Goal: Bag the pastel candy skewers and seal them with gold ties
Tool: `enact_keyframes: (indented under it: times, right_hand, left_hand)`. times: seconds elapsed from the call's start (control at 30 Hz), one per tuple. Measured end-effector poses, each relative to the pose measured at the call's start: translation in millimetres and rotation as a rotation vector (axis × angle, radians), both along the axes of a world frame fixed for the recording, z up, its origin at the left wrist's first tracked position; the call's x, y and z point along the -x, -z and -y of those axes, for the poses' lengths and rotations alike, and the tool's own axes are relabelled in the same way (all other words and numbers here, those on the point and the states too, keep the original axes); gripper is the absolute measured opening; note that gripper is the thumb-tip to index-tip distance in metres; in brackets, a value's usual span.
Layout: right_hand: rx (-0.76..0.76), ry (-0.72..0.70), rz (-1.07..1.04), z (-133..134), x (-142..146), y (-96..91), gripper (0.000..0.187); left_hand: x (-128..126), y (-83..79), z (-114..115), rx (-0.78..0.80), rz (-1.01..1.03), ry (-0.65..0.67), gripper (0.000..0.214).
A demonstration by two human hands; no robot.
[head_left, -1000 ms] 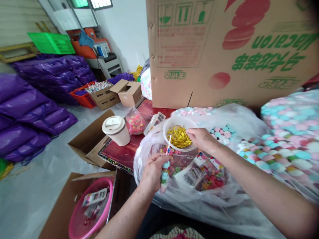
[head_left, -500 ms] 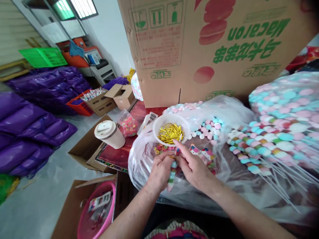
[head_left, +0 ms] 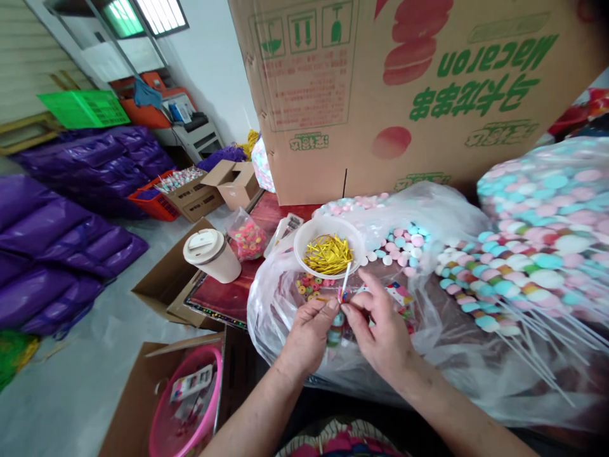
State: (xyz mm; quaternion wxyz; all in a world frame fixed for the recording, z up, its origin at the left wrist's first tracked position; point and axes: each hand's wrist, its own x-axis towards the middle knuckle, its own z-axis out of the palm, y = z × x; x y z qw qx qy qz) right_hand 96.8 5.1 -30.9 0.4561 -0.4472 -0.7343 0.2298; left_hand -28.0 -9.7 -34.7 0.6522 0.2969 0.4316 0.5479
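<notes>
A marshmallow skewer [head_left: 335,331] in a clear printed wrapper hangs downward between my hands, its white stick [head_left: 347,277] pointing up. My left hand [head_left: 307,335] is closed around the wrapper's gathered neck. A short gold twist tie [head_left: 322,299] pokes out beside the left thumb. My right hand [head_left: 383,327] pinches at the same neck, thumb and fingertips close together, with the index finger raised; the tie's other end is hidden there. Just beyond them, a white bowl [head_left: 304,257] holds many gold twist ties [head_left: 328,255].
Under my hands lies a clear plastic bag [head_left: 266,298] with ring candies. Loose marshmallows [head_left: 402,244] and a pile of skewers [head_left: 514,279] lie rightward. A large carton [head_left: 356,158] stands behind; a white lidded cup [head_left: 216,263] and a pink basin [head_left: 209,406] are leftward.
The right index finger has lifted away from the neck, and the white stick now shows above it. Both hands have shifted slightly, with the skewer still between them.
</notes>
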Motion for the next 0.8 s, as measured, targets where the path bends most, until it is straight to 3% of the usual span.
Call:
enact_keyframes:
  times: [0.07, 0.17, 0.23, 0.37, 0.43, 0.5, 0.6, 0.73, 0.8]
  right_hand:
    - [0.109, -0.019, -0.106, 1, -3, -2.2, 0.038]
    - [0.192, -0.150, -0.092, -1, -10, -9.1, 0.016]
    - [0.118, -0.237, -0.047, -4, -17, -16.5, 0.017]
    - [0.031, -0.489, -0.022, -11, -33, -34.1, 0.017]
    - [0.076, -0.618, -0.028, -14, -38, -41.5, 0.016]
    - [0.174, -0.669, -0.025, -15, -39, -44.9, 0.016]
    - [0.208, -0.510, 0.026, -12, -36, -38.4, 0.024]
    - [-0.187, -0.015, 0.237, -3, -25, -14.8, 0.027]
    - [-0.315, 0.108, 0.348, 2, -22, -5.0, 0.025]
  left_hand:
    - [-3, -1.7, 0, -0.095, -0.017, -0.064, 0.019]
    - [-4, -5.5, 1, -0.159, -0.036, -0.072, 0.016]
    - [-1, -9.3, 1, -0.047, 0.066, 0.021, 0.019]
    - [7, -21.3, 0, 0.174, 0.288, 0.349, 0.035]
    - [10, -27.5, -2, 0.182, 0.346, 0.428, 0.050]
    - [10, -31.6, -3, 0.166, 0.361, 0.425, 0.058]
    - [0, -32.2, -5, 0.163, 0.308, 0.290, 0.059]
    - [-23, -25.0, -6, 0.145, 0.236, -0.117, 0.045]
    - [-31, -21.9, -7, 0.091, 0.179, -0.198, 0.035]
